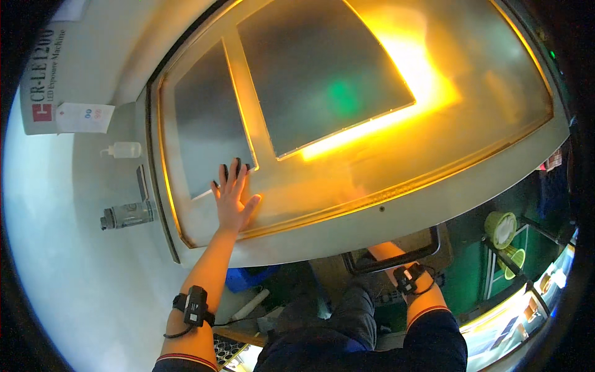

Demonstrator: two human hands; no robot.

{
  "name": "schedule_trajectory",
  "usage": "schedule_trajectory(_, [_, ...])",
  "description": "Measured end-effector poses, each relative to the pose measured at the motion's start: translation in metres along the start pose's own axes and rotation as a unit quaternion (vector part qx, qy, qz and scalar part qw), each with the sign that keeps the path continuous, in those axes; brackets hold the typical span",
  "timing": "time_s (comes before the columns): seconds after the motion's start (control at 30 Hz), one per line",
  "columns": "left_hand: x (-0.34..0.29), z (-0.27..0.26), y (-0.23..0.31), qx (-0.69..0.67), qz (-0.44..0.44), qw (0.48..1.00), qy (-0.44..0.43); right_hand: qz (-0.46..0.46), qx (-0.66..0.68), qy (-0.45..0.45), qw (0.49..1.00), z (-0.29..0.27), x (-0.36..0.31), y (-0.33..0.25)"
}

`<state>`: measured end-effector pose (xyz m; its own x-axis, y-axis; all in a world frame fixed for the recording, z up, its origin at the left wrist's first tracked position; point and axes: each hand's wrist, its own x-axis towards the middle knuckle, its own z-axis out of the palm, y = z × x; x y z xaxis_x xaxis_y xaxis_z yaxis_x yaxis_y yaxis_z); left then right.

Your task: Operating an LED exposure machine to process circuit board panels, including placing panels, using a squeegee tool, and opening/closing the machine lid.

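On the amber-lit machine bed (316, 198), your nearer left hand (231, 206) lies spread, gripping nothing, at the near edge of the narrower dark panel (207, 115), which stretches lengthwise toward eleven-thirty; your hidden right hand's grip I cannot tell.

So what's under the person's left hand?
The left hand spreads over the near edge of the smaller dark panel, its palm over the amber-lit machine top. Whatever lies directly beneath palm and fingers is covered.
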<state>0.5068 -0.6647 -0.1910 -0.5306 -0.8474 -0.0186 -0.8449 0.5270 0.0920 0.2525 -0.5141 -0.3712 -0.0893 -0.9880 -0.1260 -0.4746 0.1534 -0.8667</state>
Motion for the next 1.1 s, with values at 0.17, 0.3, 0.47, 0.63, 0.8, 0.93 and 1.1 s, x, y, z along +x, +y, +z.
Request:
schedule_trajectory(0.17, [0.001,0.0,0.002,0.011,-0.005,1.0,-0.015,0.017,-0.01,0.014,1.0,0.012,-0.043,-0.021])
schedule_trajectory(0.3, [-0.003,0.002,0.002,0.012,0.003,1.0,0.015,0.053,-0.074,-0.003,0.996,-0.034,-0.099,-0.019])
schedule_trajectory(0.47, [-0.006,-0.001,-0.004,0.029,-0.015,0.999,0.024,0.204,-0.311,-0.145,0.917,-0.133,-0.212,-0.051])
schedule_trajectory(0.63, [-0.01,-0.02,0.015,0.009,-0.029,0.999,0.016,0.12,-0.316,-0.165,0.927,-0.195,-0.286,-0.13])
schedule_trajectory(0.8, [-0.025,-0.055,0.011,-0.319,0.129,0.809,-0.476,-0.087,-0.311,-0.126,0.938,-0.222,-0.245,-0.215])
schedule_trajectory(0.93, [-0.139,-0.165,0.034,-0.191,0.296,0.866,-0.355,-0.207,-0.302,-0.028,0.93,-0.209,-0.168,-0.246])
schedule_trajectory(1.1, [-0.136,-0.105,-0.075,0.013,-0.013,0.96,-0.281,-0.217,-0.35,-0.129,0.902,-0.096,-0.035,-0.255])
